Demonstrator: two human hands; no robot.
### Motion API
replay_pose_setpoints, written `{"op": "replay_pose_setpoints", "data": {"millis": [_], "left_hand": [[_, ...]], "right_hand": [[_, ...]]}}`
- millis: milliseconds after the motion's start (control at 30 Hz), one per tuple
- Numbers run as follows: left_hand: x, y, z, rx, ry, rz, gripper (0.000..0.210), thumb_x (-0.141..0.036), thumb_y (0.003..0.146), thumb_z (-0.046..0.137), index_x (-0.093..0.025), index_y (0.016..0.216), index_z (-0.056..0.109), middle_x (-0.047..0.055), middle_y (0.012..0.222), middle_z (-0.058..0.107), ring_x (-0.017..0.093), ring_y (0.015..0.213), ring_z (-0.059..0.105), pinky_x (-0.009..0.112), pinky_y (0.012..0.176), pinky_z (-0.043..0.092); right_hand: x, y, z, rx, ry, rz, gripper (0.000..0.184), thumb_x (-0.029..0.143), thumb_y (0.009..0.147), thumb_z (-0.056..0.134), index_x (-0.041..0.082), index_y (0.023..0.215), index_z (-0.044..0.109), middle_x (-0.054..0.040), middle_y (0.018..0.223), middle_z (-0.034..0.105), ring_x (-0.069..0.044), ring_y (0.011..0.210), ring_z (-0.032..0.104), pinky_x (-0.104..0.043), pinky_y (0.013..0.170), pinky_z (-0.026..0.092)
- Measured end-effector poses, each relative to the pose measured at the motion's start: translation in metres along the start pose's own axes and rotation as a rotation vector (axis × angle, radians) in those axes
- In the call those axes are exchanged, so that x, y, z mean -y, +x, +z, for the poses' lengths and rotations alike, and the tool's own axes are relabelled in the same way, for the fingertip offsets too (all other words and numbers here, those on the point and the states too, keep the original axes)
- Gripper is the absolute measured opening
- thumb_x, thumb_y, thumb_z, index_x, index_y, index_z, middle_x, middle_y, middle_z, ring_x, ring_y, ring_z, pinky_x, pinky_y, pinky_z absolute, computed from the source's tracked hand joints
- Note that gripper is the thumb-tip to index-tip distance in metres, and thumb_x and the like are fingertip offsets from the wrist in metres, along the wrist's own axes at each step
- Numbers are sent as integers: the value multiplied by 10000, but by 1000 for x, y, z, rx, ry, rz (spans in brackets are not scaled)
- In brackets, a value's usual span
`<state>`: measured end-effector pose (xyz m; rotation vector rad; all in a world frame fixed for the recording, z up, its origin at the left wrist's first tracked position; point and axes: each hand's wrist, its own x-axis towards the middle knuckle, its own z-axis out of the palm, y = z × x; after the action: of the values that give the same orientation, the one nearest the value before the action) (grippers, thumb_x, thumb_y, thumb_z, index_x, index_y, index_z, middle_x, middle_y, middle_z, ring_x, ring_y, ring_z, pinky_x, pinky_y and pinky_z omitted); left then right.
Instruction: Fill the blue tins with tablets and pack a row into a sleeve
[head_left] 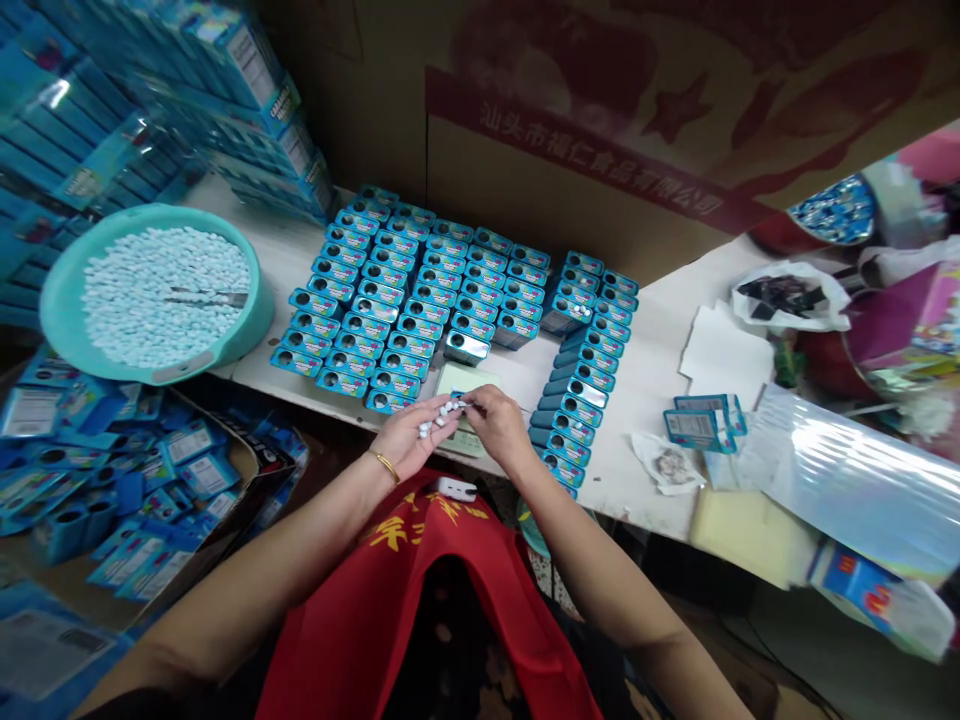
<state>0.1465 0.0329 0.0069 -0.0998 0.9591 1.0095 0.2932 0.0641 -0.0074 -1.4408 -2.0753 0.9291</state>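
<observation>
Nearest us, a red apron [465, 540] with yellow lettering spreads below our forearms, and just beyond it we have our left hand [405, 442], palm up, fingers loosely curled into a shallow dish. That cupping, we'd judge, stops the small white candies [425, 430] from rolling away. And where do they lie? Right along our left fingers, a loose cluster running out towards the tips! Our right hand [499, 425] meets them there, thumb and fingertips drawn narrow at the cluster's edge; whether a candy is pinched between them, we cannot tell.

Just past our hands sits a pale flat platform [471, 377]. Then come the ranks: a block of blue candy boxes [379, 290], upright, round openings up, packed closely, presumably so they prop one another. Across a gap, a separate column [592, 370] runs on our right; a few white pieces [580, 312] rest on a box near its far end. Off left, a turquoise basin [260, 320] brims with similar candies, handily placed, it seems. Behind everything looms a big cardboard carton [600, 160].
</observation>
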Motion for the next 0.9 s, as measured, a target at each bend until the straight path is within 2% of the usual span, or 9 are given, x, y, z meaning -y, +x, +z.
{"op": "replay_pose_setpoints", "data": {"millis": [100,200,400,500,600,667,800,900], "left_hand": [[1,1,0,-16,65,7,296,-11,682,503,-68,949,618,155,921,648,205,947,581,326,875,437],[1,2,-2,-42,86,6,287,2,675,501,-65,924,625,149,900,654,193,908,596,323,865,445],[0,5,-2,-31,83,27,233,5,664,525,-52,868,621,163,995,620,218,961,577,321,883,442],[-1,8,2,-32,69,56,234,7,668,529,-53,879,612,166,1042,597,219,981,569,318,891,439],[-4,8,2,-53,51,88,217,11,684,514,-54,868,607,158,1003,610,207,960,579,301,867,458],[-8,6,-3,-60,49,82,205,2,701,508,-53,873,606,145,944,627,190,913,596,271,815,486],[-10,-7,-25,-84,72,21,212,-15,724,516,-43,918,598,124,828,636,140,767,619,172,639,509],[-5,-17,-46,-146,64,-41,213,-5,734,500,-40,923,591,118,792,629,115,703,614,140,563,493]], "right_hand": [[0,-1,-2,37,-76,-19,199,119,763,477,172,891,620,-50,876,598,-143,823,564,-258,752,451],[1,-4,-5,42,-59,-49,238,112,785,447,172,956,601,-58,943,605,-144,888,559,-262,792,447],[-2,-15,-18,-124,76,-37,213,153,817,433,171,944,602,-53,920,613,-131,879,563,-260,806,442],[-3,-20,-22,-167,119,-11,189,179,820,443,183,909,609,-43,883,616,-127,835,570,-258,768,451],[-10,-33,-19,-189,114,31,186,190,818,447,183,911,608,-44,876,613,-127,817,568,-255,743,451],[-19,-49,-11,-143,77,91,181,191,809,453,182,895,612,-43,861,613,-130,802,568,-255,729,449],[-40,-81,14,99,-23,253,176,171,770,485,178,876,626,-44,861,627,-142,789,577,-259,729,440],[-49,-84,28,285,-25,255,221,164,746,517,192,939,623,-35,901,629,-129,802,574,-238,741,426]]}}
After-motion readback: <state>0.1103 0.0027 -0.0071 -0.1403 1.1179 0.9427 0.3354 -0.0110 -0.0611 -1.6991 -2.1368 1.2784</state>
